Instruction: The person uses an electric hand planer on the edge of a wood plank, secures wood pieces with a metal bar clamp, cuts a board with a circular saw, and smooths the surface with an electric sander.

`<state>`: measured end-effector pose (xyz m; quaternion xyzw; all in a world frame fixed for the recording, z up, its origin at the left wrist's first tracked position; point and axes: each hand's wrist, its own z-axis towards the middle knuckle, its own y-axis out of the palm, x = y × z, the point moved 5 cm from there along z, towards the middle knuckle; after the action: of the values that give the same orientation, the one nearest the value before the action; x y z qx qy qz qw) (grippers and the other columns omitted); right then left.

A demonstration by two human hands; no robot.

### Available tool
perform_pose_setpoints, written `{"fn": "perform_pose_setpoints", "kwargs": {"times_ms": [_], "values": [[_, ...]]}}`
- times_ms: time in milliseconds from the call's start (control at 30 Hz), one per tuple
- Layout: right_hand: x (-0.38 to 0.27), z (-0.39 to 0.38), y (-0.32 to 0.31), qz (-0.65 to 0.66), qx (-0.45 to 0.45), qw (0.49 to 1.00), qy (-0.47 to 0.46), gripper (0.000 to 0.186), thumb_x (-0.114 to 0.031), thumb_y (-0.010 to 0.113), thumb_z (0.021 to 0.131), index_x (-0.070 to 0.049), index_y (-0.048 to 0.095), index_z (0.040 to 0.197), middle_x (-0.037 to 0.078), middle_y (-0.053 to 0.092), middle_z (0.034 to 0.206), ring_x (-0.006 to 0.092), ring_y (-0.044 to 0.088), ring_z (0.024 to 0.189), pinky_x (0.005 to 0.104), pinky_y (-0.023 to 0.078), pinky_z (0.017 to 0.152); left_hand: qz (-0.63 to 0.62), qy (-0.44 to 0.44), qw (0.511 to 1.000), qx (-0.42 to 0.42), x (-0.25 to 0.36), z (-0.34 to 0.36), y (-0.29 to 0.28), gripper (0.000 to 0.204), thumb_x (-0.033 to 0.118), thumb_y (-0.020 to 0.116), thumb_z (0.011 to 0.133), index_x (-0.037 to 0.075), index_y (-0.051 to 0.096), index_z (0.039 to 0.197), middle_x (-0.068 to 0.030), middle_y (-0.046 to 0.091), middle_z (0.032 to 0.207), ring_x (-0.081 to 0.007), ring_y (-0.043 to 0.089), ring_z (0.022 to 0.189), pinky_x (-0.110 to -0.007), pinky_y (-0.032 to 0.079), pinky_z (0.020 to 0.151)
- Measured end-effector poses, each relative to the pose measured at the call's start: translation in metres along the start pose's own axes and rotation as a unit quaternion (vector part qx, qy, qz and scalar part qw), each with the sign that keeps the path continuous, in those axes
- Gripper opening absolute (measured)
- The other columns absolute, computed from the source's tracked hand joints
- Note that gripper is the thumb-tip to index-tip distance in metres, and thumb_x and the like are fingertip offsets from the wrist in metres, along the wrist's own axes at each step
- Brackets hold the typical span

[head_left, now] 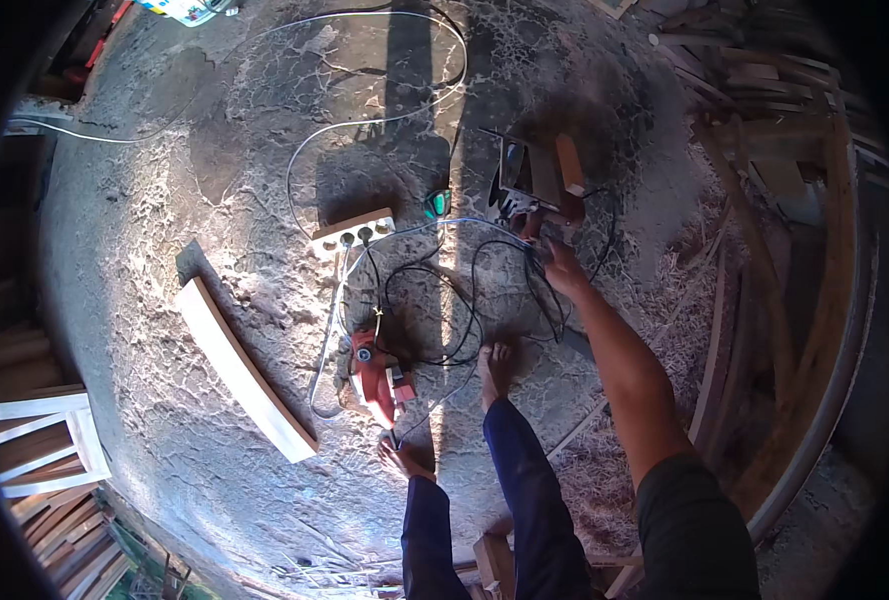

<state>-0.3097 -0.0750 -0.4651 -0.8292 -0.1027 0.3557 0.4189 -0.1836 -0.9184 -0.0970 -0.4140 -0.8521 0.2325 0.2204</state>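
My right hand [565,268] reaches forward at the right of the head view, its fingers closed on the back of a dark red power tool [530,222] with a metal base plate [513,160]. An orange-brown wood block [569,163] lies beside that tool. A second red power tool [373,382] lies between the hand and my bare feet [495,365], with a cord running from it. My left hand is not in view.
A power strip [353,236] with plugs and looping cables [435,300] lies on rough concrete. A green object [438,203] sits near it. A pale board [243,362] lies left. Stacked timber [825,250] lines the right; a white wooden frame [35,420] stands left.
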Motion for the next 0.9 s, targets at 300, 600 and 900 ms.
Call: {"fn": "perform_pose_setpoints", "kwargs": {"times_ms": [300, 600, 900], "values": [[-0.086, -0.067, -0.053, -0.045, 0.087, 0.993, -0.061, 0.016, -0.022, 0.057, 0.097, -0.006, 0.056, 0.096, 0.020, 0.066, 0.083, 0.0452, 0.063, 0.073, 0.0528, 0.048, 0.061, -0.036, -0.075, 0.996, 0.018, -0.015, -0.013, 0.033, 0.036, 0.025, 0.053, 0.102, 0.000, 0.058, 0.127, -0.0052, 0.059, 0.099, -0.0143, 0.053, 0.082, -0.029, 0.047, 0.072], [-0.170, -0.111, 0.060, -0.199, -0.305, 0.908, -0.209, 0.025, -0.017, 0.061, 0.085, 0.000, 0.065, 0.102, 0.019, 0.067, 0.101, 0.0332, 0.068, 0.092, 0.0453, 0.058, 0.077, -0.042, -0.083, 0.996, 0.017, 0.062, -0.016, 0.040, 0.036, 0.026, 0.053, 0.102, 0.000, 0.059, 0.127, -0.0030, 0.058, 0.092, -0.0127, 0.050, 0.078, -0.028, 0.046, 0.068], [-0.097, 0.061, 0.128, -0.557, -0.157, 0.762, -0.292, 0.019, -0.021, 0.061, 0.083, -0.011, 0.077, 0.077, 0.010, 0.070, 0.091, 0.0290, 0.066, 0.091, 0.0461, 0.047, 0.077, -0.156, -0.128, 0.976, 0.080, 0.046, -0.059, 0.079, 0.033, 0.023, 0.053, 0.102, 0.001, 0.058, 0.126, -0.0037, 0.059, 0.094, -0.0115, 0.051, 0.077, -0.025, 0.045, 0.067]]}}
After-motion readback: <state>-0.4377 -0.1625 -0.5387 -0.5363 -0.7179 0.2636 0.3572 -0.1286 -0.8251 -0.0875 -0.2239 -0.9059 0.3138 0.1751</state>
